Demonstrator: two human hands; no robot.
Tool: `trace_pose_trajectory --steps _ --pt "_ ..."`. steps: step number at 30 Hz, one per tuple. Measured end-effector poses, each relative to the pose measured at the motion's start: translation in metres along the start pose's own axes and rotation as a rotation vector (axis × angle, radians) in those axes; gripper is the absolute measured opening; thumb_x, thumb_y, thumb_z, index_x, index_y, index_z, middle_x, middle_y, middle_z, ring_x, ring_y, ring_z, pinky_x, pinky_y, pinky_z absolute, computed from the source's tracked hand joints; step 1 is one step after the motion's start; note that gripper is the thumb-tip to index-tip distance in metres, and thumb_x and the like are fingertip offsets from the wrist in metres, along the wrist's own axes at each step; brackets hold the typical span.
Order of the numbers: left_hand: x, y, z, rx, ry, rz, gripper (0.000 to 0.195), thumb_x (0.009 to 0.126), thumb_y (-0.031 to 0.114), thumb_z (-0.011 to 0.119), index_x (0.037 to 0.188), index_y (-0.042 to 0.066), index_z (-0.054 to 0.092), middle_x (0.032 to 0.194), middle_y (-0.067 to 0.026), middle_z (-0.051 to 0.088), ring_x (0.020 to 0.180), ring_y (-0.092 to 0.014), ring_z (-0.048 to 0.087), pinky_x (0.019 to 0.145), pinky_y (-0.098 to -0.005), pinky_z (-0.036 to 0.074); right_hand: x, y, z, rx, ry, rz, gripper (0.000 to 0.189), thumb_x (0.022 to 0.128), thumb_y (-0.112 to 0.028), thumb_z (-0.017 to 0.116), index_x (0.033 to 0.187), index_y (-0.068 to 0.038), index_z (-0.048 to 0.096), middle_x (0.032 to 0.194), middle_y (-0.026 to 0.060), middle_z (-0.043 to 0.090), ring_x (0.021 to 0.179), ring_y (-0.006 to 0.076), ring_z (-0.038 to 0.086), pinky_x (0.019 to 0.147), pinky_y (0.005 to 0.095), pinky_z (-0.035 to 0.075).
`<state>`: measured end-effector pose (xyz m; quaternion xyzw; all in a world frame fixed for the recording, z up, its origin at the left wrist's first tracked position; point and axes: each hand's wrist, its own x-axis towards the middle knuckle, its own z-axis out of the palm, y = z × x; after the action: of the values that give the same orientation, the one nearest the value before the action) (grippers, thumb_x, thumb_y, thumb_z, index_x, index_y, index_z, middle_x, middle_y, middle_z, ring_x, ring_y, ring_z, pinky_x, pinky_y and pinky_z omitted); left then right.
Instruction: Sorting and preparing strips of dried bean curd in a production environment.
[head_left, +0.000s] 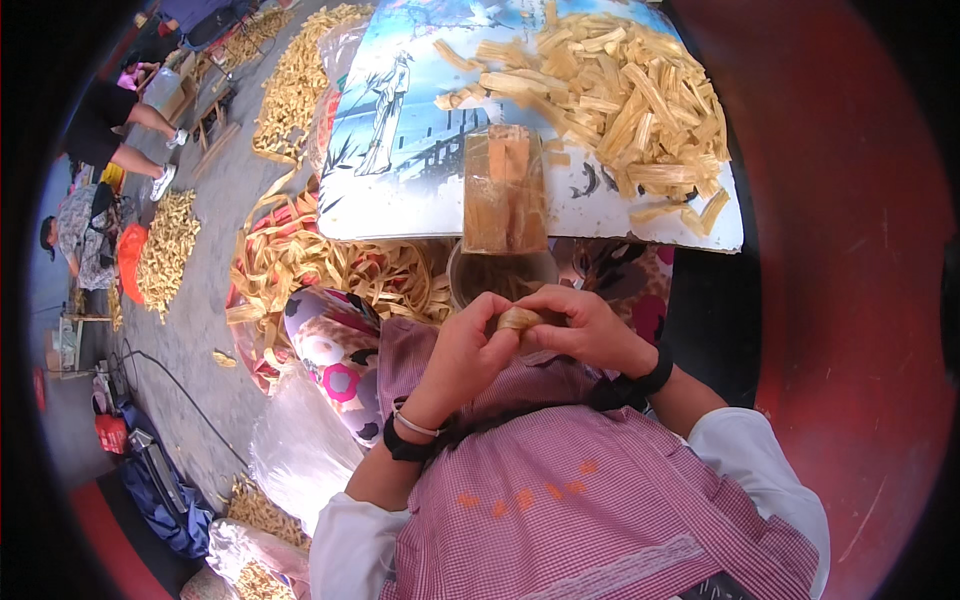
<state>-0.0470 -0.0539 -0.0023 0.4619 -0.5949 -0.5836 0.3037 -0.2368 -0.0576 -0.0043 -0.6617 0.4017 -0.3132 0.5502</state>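
My left hand (480, 341) and my right hand (581, 322) meet above my apron-covered lap. Between their fingertips is a small, tan, coiled strip (519, 319), perhaps bean-curd skin; both hands grip it. Just beyond them, a round tub (459, 274) stands partly under the board's near edge, its contents dim. A tape-wrapped wooden block (505, 191) lies on the picture-printed board (420, 206) and juts over that edge. Short, flat tan pieces (645, 97) are heaped across the board's right side.
Long tan ribbons (337, 262) fill a red-lined container left of my knees. Clear plastic sheeting (300, 442) lies beside my left leg. Piles of knotted pieces (169, 255) cover parts of the floor, where a black cable (187, 394) runs. Other people (86, 232) are at the far left.
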Motion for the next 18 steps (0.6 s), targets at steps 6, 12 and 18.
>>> trace_pose_trajectory --steps 6,12,18 --pt "0.000 0.001 0.007 0.170 0.158 0.137 0.015 0.079 0.008 0.058 0.092 0.002 0.052 0.077 -0.0133 0.058 0.068 -0.023 0.059 0.060 -0.0293 0.046 0.003 0.013 -0.010 0.213 -0.116 -0.022 0.018 0.084 -0.010 0.057 0.099 -0.002 0.063 0.108 0.0029 0.052 0.090 0.0121 0.052 0.077 0.0241 0.044" --pt "-0.003 0.000 0.001 0.387 0.194 0.345 0.013 0.080 0.010 0.059 0.089 0.002 0.053 0.082 -0.0138 0.057 0.073 -0.027 0.058 0.061 -0.0305 0.046 -0.001 -0.004 -0.008 0.713 -0.258 0.338 0.024 0.089 -0.016 0.053 0.108 -0.003 0.058 0.106 0.0000 0.052 0.084 0.0053 0.049 0.070 0.0191 0.042" --pt "-0.007 0.005 -0.001 0.208 0.107 0.235 0.010 0.086 0.012 0.055 0.087 0.002 0.054 0.071 -0.0073 0.054 0.062 -0.015 0.054 0.055 -0.0253 0.043 0.007 -0.009 -0.008 0.644 -0.155 0.418 0.022 0.090 -0.020 0.053 0.107 -0.006 0.056 0.079 -0.0059 0.052 0.067 0.0023 0.045 0.058 0.0152 0.037"
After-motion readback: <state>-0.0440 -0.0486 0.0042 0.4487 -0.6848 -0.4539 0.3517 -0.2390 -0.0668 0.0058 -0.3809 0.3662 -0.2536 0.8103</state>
